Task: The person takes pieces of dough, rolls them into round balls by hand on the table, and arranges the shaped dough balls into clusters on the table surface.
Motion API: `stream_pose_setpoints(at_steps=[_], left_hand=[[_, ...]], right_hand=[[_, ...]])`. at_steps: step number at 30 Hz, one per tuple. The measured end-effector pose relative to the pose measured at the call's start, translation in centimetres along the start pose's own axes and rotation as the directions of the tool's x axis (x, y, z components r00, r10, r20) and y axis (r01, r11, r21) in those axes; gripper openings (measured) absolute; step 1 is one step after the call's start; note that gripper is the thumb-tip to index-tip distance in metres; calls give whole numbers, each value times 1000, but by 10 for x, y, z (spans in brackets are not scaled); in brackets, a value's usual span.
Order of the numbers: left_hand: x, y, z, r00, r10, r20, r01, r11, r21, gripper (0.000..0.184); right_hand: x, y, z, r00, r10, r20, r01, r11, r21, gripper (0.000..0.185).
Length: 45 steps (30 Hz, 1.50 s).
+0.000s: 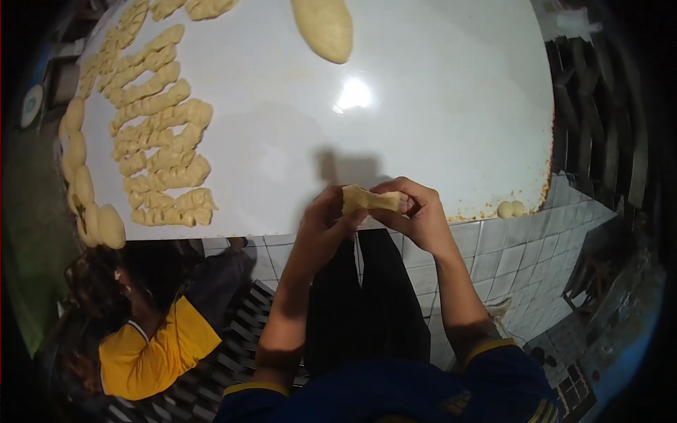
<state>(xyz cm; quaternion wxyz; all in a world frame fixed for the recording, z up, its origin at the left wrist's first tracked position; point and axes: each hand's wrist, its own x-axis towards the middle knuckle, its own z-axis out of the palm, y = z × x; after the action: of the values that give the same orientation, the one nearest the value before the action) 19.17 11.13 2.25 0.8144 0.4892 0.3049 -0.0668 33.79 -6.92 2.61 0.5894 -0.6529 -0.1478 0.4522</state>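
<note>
Between my two hands a short strip of pale dough (368, 199) is held up at the near edge of the white table. My left hand (328, 217) pinches its left end, the thumb pressed against the front. The right end is gripped by the fingers of my right hand (417, 210). Rows of twisted dough pieces (166, 144) lie along the table's left side. A large smooth lump of dough (326, 28) rests at the far middle, away from both hands.
Smooth oval dough pieces (83, 185) line the left edge of the white table (437, 106). Two small dough balls (510, 209) sit at the near right corner, where the rim is rusty. A person in a yellow shirt (159, 349) is low at the left.
</note>
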Motion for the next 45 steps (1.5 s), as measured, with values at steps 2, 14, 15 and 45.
stream_pose_setpoints(at_steps=[2,14,15,45], left_hand=[[6,-3,12,1000,16,-6,-16,1000,10,31],[14,-42,-36,933,125,-337,-78,986,151,22],[15,-53,-36,910,207,-359,-68,930,362,22],[40,-152,-39,709,702,70,-195,99,976,33]], right_hand=[[-6,8,-18,999,-4,-43,3,1000,-20,32],[-36,40,-140,850,-34,-526,62,997,36,25],[-39,52,-136,864,-111,-491,30,985,-169,26],[-32,147,-109,855,-513,74,325,420,-848,23]])
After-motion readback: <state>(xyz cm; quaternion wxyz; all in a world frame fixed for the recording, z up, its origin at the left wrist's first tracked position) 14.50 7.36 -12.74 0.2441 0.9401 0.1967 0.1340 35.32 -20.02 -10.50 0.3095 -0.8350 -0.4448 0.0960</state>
